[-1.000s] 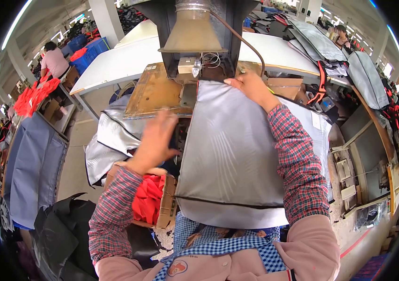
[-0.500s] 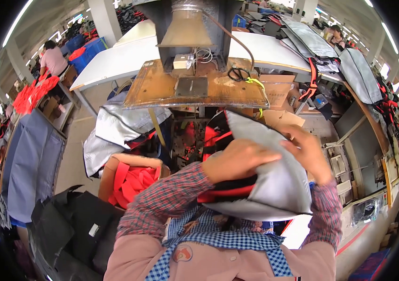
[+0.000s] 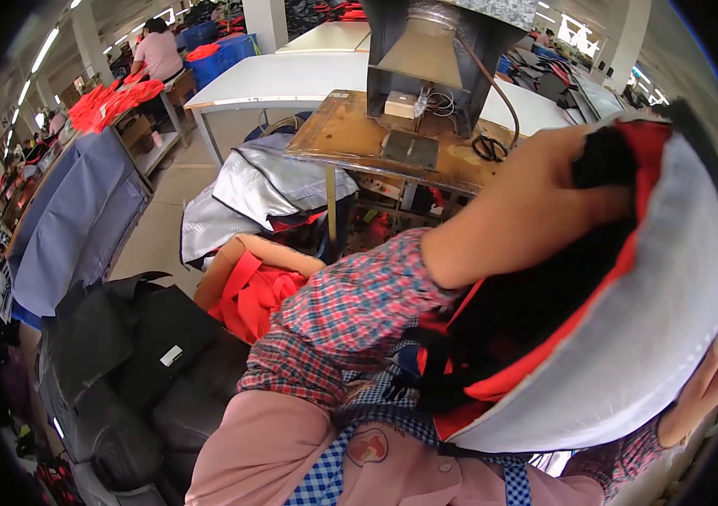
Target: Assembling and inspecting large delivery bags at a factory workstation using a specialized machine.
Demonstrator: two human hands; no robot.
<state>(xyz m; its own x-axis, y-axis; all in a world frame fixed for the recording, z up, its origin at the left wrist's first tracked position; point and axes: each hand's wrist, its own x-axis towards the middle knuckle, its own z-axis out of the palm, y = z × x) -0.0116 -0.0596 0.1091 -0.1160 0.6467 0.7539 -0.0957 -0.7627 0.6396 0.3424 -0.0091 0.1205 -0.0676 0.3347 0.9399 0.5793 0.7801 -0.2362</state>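
A large silver-grey fabric bag is raised at the right, close to me, its mouth turned to the left. Inside it black and red fabric shows. My left hand reaches across to the bag's upper edge; its fingers are closed on the black and red cloth there and partly hidden by it. Low on the outer side, my right hand holds the silver wall near the far right, with part of that hand behind the bag.
A wooden worktable carrying a metal machine housing stands ahead. To the left are a cardboard box of red strips, a black fabric pile and silver pieces. A person sits at the far left.
The bag has swung up and to the right, nearer to me, and its black and red inside now shows. My left hand moved to its upper edge, my right to its lower outer side. The view turned.
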